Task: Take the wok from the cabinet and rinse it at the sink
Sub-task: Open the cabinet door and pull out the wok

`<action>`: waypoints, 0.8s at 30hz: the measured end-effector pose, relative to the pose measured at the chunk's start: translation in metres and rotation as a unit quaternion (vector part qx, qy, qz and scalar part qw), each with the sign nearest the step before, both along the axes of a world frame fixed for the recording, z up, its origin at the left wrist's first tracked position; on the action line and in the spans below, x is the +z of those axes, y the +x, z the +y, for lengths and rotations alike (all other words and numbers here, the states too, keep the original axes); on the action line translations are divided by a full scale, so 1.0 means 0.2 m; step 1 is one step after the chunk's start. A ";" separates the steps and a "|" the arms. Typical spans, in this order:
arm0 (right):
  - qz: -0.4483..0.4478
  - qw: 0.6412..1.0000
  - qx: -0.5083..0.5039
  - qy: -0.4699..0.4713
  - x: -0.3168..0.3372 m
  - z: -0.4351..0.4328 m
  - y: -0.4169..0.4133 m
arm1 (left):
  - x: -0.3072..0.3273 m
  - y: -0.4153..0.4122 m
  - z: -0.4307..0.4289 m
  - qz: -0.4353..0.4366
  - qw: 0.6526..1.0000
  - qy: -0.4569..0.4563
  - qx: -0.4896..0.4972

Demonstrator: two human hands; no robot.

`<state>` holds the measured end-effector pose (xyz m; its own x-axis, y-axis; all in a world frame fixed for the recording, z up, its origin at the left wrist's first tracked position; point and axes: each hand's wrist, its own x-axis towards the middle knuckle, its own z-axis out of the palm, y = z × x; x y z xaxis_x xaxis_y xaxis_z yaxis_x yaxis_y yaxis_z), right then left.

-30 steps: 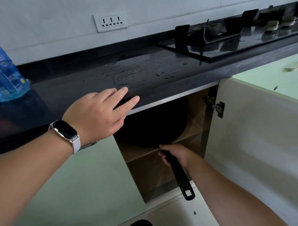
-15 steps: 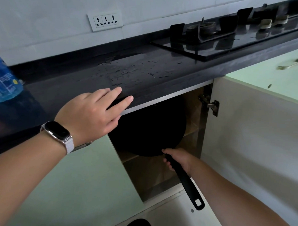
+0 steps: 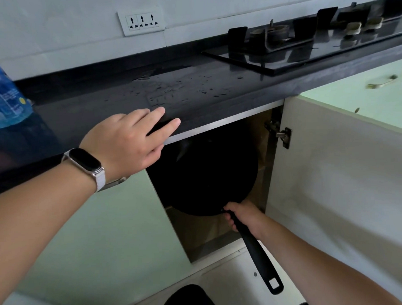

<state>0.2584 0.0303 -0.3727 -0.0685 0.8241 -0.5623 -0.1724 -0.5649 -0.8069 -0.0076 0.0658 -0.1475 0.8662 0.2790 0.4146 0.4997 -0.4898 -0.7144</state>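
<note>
A black wok (image 3: 207,175) fills the dark opening of the cabinet (image 3: 241,233) under the counter, its bowl partly out past the front. Its long black handle (image 3: 256,255) points down and toward me. My right hand (image 3: 243,216) grips the handle right below the bowl. My left hand (image 3: 129,141), with a watch on the wrist, rests flat with straight fingers on the front edge of the dark countertop (image 3: 193,93), left of the opening. No sink is in view.
The open cabinet door (image 3: 337,170) stands swung out on the right. A gas hob (image 3: 294,48) sits at the back right of the wet countertop. A blue bottle (image 3: 4,97) stands at the far left. Pale green cabinet fronts (image 3: 102,235) flank the opening.
The wok has come further out of the cabinet and lower, with my right hand on its handle. My left hand stays on the counter edge.
</note>
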 end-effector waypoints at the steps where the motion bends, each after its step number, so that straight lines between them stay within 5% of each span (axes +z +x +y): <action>1: -0.009 1.000 0.002 0.004 -0.01 -0.03 0.01 | 0.00 0.00 0.00 -0.001 1.000 -0.001 -0.001; 17: -0.032 0.999 -0.042 -0.006 -0.04 -0.48 0.23 | -0.01 -0.03 0.02 -0.002 0.999 -0.032 0.008; 24: -0.061 0.995 -0.039 -0.064 0.13 -0.68 0.29 | 0.02 -0.01 -0.04 -0.004 0.992 -0.118 0.052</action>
